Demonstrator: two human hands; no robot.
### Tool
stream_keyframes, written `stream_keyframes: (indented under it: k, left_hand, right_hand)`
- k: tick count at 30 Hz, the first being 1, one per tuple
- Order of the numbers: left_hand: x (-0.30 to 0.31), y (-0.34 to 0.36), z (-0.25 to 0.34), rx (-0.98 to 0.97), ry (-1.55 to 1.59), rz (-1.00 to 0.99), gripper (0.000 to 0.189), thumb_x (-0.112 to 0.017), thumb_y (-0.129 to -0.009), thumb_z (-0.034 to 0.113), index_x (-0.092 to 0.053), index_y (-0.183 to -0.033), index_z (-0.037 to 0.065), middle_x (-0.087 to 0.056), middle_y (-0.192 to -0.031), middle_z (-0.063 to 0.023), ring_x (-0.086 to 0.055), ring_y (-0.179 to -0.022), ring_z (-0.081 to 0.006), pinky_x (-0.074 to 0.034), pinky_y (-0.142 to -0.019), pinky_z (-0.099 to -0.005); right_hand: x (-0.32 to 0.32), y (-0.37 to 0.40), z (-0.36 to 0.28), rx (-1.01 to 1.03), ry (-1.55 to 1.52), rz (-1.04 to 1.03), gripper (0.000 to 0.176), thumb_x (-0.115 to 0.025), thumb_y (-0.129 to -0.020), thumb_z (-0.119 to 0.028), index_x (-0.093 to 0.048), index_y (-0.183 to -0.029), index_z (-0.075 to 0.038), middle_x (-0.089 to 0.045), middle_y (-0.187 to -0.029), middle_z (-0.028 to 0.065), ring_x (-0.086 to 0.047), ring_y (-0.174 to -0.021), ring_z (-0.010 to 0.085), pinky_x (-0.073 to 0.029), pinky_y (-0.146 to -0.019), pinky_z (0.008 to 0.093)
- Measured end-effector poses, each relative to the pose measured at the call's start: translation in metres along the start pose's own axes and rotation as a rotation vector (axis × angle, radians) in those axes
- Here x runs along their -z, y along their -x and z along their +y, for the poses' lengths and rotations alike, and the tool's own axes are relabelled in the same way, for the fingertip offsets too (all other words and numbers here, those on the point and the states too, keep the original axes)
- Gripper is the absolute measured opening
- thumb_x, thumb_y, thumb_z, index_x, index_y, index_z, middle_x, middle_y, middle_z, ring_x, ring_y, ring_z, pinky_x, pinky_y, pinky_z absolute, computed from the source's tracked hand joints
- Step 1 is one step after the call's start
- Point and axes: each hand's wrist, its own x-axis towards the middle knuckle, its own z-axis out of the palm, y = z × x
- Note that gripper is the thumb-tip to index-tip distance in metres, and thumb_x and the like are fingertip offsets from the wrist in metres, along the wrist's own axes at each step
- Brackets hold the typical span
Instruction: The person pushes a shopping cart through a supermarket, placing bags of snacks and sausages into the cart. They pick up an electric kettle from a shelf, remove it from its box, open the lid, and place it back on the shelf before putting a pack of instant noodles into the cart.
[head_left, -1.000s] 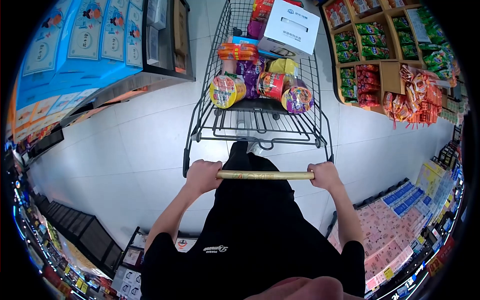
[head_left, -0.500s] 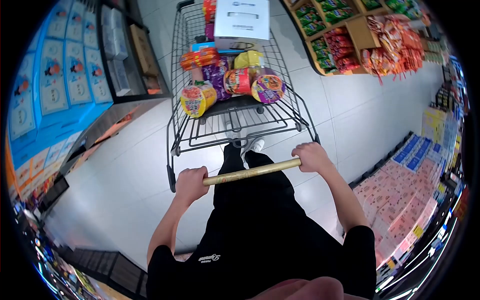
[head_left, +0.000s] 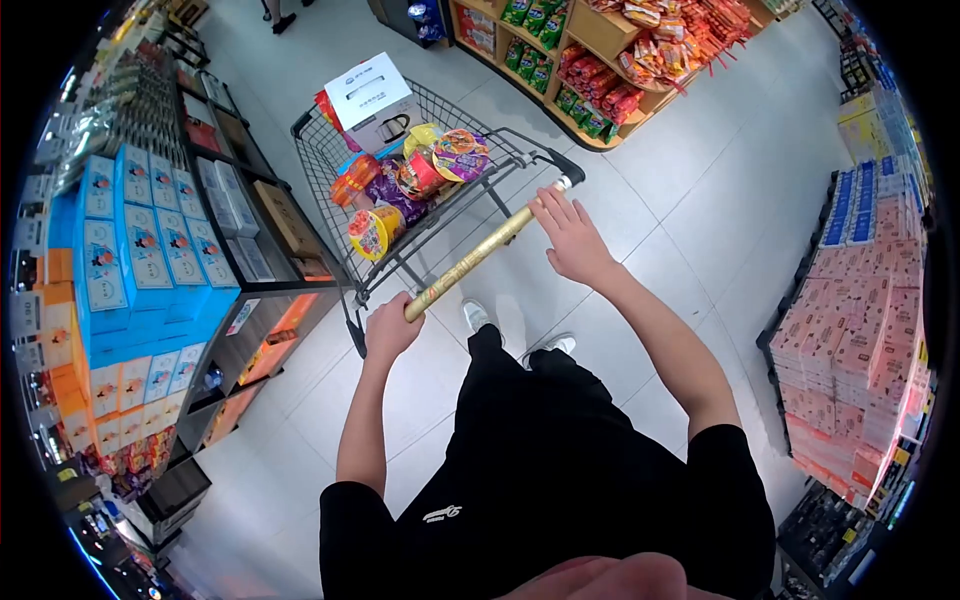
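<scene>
A wire shopping cart (head_left: 320, 165) stands in front of me, angled to the left. Its gold handle bar (head_left: 480, 250) slants up to the right. My left hand (head_left: 392, 328) is wrapped round the bar's left end. At the other end, my right hand (head_left: 575, 240) has its fingers stretched out, their tips at the bar and not curled round it. Inside the cart sit a white box (head_left: 370, 95), a yellow noodle cup (head_left: 372, 232), a purple-lidded noodle cup (head_left: 462, 155), a red noodle cup (head_left: 420, 177), an orange-red packet (head_left: 354, 180) and purple packaging (head_left: 395, 192).
On the left is a shelf unit (head_left: 260, 150) beside stacked blue boxes (head_left: 150, 250). A wooden snack display (head_left: 600, 45) with green and red packets stands ahead. Stacked pink boxes (head_left: 850, 350) line the right side. Another person's foot (head_left: 284, 22) shows at the far top on the tiled floor (head_left: 660, 290).
The cart and its handle have swung to the left, and the bar now slants more steeply. My right hand's fingers have uncurled from the bar; my left hand keeps its grip.
</scene>
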Motion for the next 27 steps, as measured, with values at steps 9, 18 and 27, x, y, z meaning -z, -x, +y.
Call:
stream_keyframes:
  k: [9, 18, 27]
  left_hand:
    - [-0.039, -0.038, 0.076, -0.013, -0.060, 0.245, 0.033, -0.065, -0.081, 0.039, -0.063, -0.094, 0.009, -0.069, -0.085, -0.0187, -0.066, -0.082, -0.0400, -0.052, -0.072, -0.0498]
    - [-0.067, -0.082, 0.148, -0.147, -0.043, 0.245, 0.034, -0.063, -0.084, 0.034, -0.062, -0.095, 0.002, -0.067, -0.085, -0.0255, -0.064, -0.084, -0.0458, -0.051, -0.075, -0.0533]
    - [-0.063, -0.185, 0.243, -0.318, 0.348, 0.170, 0.058, -0.072, -0.082, 0.030, -0.048, -0.124, -0.003, -0.064, -0.090, -0.0136, -0.065, -0.083, -0.0250, -0.052, -0.075, -0.0369]
  right_hand:
    - [-0.044, 0.217, 0.046, -0.386, -0.316, -0.620, 0.038, -0.057, -0.086, -0.025, -0.059, -0.121, -0.010, -0.066, -0.113, 0.0159, -0.063, -0.105, 0.0339, -0.049, -0.090, 0.0468]
    - [-0.128, 0.634, 0.067, -1.301, -0.326, -0.799, 0.033, -0.058, -0.086, -0.026, -0.065, -0.111, -0.006, -0.069, -0.107, 0.0199, -0.066, -0.103, 0.0339, -0.053, -0.086, 0.0467]
    - [-0.101, 0.660, 0.058, -1.800, -1.008, -0.568, 0.029, -0.053, -0.088, -0.021, -0.062, -0.108, -0.002, -0.068, -0.094, 0.0130, -0.067, -0.085, 0.0238, -0.052, -0.070, 0.0409]
